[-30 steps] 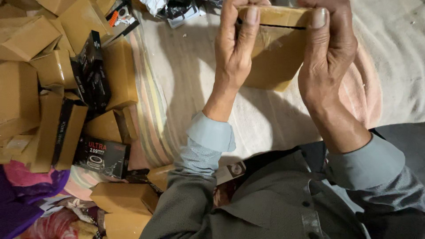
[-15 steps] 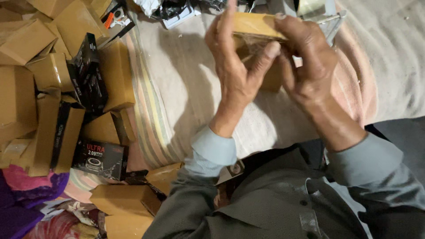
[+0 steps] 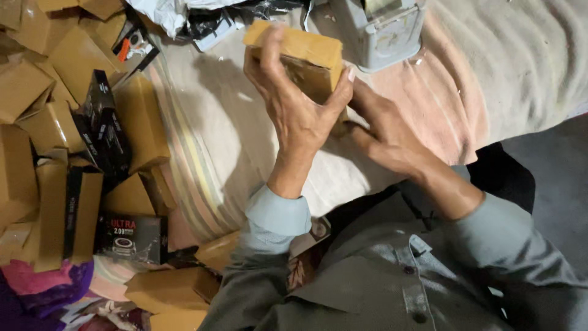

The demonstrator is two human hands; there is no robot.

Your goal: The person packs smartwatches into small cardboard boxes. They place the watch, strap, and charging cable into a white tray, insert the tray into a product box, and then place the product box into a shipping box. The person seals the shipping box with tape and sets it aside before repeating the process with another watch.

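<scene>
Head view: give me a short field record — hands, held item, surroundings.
left hand: wrapped around a small brown cardboard box, thumb on its right side
right hand: under and behind the box, fingers mostly hidden
box state: closed, held above the cloth, tilted
surface: striped cloth
left of the hands: pile of brown boxes with some black boxes among them
behind the box: grey metal container
top edge: crumpled plastic wrapping
</scene>
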